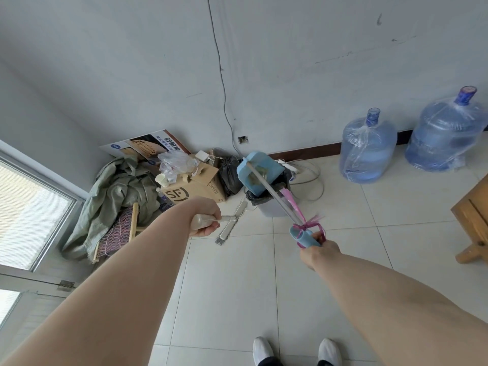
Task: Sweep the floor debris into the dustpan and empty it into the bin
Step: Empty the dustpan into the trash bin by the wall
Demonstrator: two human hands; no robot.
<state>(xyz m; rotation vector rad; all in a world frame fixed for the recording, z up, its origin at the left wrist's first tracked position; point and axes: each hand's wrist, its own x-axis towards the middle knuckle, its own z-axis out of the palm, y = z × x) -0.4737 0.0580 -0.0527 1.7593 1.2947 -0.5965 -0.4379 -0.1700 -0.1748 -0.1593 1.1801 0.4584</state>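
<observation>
Currently, dustpan (260, 173) is being held tipped over bin (272, 208) by R hand (319, 249), fingers wrapped round its blue handle end. Meanwhile broom (233, 221) is being gripped by L hand (204, 219), just left of bin.

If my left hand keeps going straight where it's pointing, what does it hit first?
Probably the pale bin with black liner, reached first by the cream brush your left hand holds; depth unclear.
</observation>
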